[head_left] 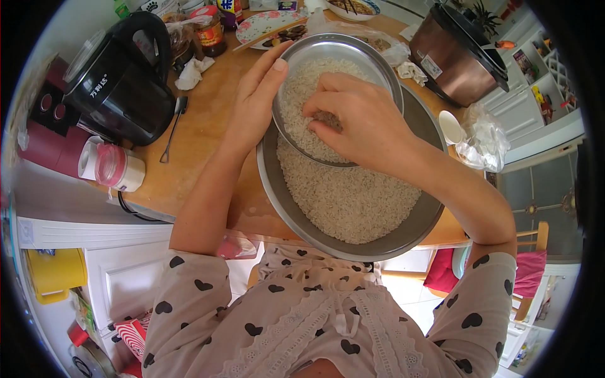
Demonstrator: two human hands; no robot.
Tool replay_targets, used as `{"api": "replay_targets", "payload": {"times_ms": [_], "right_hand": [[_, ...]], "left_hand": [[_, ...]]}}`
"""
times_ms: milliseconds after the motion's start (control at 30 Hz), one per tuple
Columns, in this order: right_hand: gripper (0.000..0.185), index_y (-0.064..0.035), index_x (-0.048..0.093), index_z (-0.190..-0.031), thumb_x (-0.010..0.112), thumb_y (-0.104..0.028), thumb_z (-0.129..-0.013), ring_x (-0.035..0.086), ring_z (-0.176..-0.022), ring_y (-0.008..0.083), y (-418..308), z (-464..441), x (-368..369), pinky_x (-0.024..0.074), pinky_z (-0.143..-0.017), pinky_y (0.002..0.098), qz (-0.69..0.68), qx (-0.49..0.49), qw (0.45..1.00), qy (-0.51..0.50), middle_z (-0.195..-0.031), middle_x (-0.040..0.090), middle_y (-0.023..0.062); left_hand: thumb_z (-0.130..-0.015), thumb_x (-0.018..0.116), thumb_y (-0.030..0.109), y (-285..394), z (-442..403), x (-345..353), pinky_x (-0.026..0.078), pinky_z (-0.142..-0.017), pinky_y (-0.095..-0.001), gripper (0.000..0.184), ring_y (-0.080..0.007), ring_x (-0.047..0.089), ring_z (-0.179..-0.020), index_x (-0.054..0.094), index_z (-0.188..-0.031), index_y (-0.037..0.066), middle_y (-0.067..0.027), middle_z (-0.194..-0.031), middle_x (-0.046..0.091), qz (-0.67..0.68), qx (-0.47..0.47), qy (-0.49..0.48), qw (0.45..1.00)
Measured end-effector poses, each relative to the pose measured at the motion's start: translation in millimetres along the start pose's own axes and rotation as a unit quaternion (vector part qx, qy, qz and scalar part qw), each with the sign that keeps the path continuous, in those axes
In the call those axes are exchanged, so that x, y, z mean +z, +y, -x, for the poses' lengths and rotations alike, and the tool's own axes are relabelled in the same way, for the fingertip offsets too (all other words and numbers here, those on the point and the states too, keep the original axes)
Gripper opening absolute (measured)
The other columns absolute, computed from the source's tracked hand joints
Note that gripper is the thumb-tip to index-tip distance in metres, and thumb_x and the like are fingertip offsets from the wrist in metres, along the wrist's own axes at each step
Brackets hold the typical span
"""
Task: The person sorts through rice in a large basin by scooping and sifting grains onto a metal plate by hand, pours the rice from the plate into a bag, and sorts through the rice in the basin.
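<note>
A small metal bowl with white rice in it is held over a large metal basin. More rice covers the bottom of the basin. My left hand grips the small bowl's left rim, thumb on top and the other fingers outside. Inside the small bowl, my right hand has its fingers curled together at the rice; a darker patch shows between thumb and fingers, and what they hold, if anything, is too small to tell.
A black kettle and a small fork are on the left of the table. A rice cooker stands back right, near a paper cup and a plastic bag. Behind are a floral plate and a sauce jar.
</note>
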State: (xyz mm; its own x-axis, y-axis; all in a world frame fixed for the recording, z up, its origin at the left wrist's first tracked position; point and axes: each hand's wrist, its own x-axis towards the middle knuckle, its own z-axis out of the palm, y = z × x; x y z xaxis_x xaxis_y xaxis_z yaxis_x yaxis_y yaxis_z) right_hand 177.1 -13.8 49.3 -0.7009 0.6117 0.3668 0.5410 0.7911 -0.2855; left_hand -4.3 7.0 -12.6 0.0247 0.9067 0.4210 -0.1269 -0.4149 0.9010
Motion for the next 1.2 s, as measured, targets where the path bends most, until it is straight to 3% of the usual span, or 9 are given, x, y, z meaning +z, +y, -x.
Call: {"api": "replay_targets", "payload": {"times_ms": [267,467,767,967,1200], "right_hand": [[0.009,-0.0078,0.069,-0.084,0.065,-0.012,-0.078,0.061,-0.081,0.0271,2,12,-12,0.0487,-0.07,0.0398,-0.027,0.018,0.999,0.043,-0.084,0.059,0.0071],[0.009,-0.0083,0.069,-0.085,0.064,-0.013,-0.079,0.061,-0.081,0.0268,11,25,-24,0.0489,-0.071,0.0391,-0.071,0.085,0.994,0.006,-0.085,0.06,0.0073],[0.009,-0.0066,0.068,-0.084,0.066,-0.012,-0.077,0.061,-0.084,0.0277,1,14,1,0.0493,-0.07,0.0408,-0.029,-0.008,0.999,0.03,-0.084,0.059,0.0084],[0.006,-0.0069,0.067,-0.08,0.065,-0.011,-0.076,0.061,-0.083,0.0272,-2,11,2,0.049,-0.069,0.041,-0.007,0.005,1.0,0.008,-0.082,0.057,0.0079],[0.007,-0.0071,0.067,-0.081,0.066,-0.011,-0.075,0.063,-0.078,0.0245,0,14,-8,0.0501,-0.068,0.0362,-0.107,0.061,0.992,0.022,-0.082,0.062,0.0069]], "left_hand": [[-0.098,0.048,0.034,3,1,2,0.037,-0.1,-0.0281,0.048,-0.0166,0.051,-0.116,0.05,-0.133,0.001,-0.0102,-0.125,0.057,-0.002,-0.009,0.007,1.0],[-0.098,0.049,0.034,1,0,1,0.036,-0.1,-0.0285,0.048,-0.0169,0.05,-0.116,0.05,-0.133,0.001,-0.0106,-0.126,0.057,-0.002,-0.012,0.006,1.0],[-0.098,0.047,0.033,3,0,0,0.036,-0.1,-0.0285,0.049,-0.0176,0.051,-0.116,0.05,-0.133,0.0,-0.0118,-0.126,0.057,-0.015,-0.005,0.002,1.0],[-0.098,0.047,0.033,3,0,0,0.036,-0.101,-0.0286,0.049,-0.0175,0.05,-0.117,0.05,-0.133,0.0,-0.012,-0.126,0.056,-0.015,-0.001,-0.003,1.0],[-0.098,0.048,0.035,-1,-1,0,0.035,-0.101,-0.0287,0.049,-0.0176,0.05,-0.118,0.051,-0.133,0.001,-0.0116,-0.127,0.056,0.003,-0.001,-0.003,1.0]]}}
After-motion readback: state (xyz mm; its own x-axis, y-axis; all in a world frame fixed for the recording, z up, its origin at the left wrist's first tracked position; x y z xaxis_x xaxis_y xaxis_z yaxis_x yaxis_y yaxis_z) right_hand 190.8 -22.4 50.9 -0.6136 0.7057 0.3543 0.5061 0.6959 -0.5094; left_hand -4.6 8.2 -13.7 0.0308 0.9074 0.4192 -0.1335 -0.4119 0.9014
